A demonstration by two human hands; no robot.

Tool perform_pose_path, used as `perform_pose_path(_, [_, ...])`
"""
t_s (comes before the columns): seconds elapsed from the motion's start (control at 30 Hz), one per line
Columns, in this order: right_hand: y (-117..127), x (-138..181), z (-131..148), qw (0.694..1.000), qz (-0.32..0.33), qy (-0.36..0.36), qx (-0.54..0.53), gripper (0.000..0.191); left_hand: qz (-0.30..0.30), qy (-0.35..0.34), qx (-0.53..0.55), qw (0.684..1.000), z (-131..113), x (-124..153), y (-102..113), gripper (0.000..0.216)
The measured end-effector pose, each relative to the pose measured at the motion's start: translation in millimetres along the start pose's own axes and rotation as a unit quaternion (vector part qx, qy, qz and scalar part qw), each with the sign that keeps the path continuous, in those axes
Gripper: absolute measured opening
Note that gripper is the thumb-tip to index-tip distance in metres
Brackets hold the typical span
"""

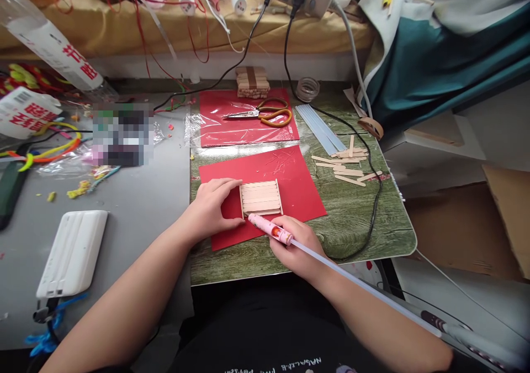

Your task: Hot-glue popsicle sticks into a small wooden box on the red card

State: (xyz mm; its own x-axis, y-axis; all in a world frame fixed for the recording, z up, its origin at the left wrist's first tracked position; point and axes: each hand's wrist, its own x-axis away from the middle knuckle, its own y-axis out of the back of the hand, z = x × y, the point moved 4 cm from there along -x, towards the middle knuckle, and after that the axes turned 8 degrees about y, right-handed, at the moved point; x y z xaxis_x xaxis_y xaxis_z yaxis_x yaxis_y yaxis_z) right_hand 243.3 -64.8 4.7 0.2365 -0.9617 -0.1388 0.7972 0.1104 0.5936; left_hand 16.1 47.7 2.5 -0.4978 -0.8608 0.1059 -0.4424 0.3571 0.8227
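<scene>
Your right hand (298,247) clamps a pink pen-shaped tool (271,230), long axis aimed far left, tip near the craft-stick panel (260,197). Your left hand (210,204) grips the panel's left side; its slats (259,189) run left-right on red paper (301,190).

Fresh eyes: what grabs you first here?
The red sheet at centre, with a slatted stick panel on it and the left hand at the panel's left end. Then the pink glue gun in the right hand, its tip by the panel's near edge. Beyond lie orange-handled scissors on plastic-wrapped red paper.
</scene>
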Motion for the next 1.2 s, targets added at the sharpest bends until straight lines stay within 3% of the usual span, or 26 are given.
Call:
perform_pose_path(0.53, [0.2,-5.2,4.1,1.000,-0.009,-0.010,0.019,0.010,0.006,0.004,0.004,1.000,-1.8,-0.3,1.0,0.086])
perform_pose_path(1.2, [-1.0,-6.0,0.8,0.997,0.018,-0.037,0.059,0.017,0.007,0.011,0.000,1.000,-2.6,-1.0,1.0,0.084])
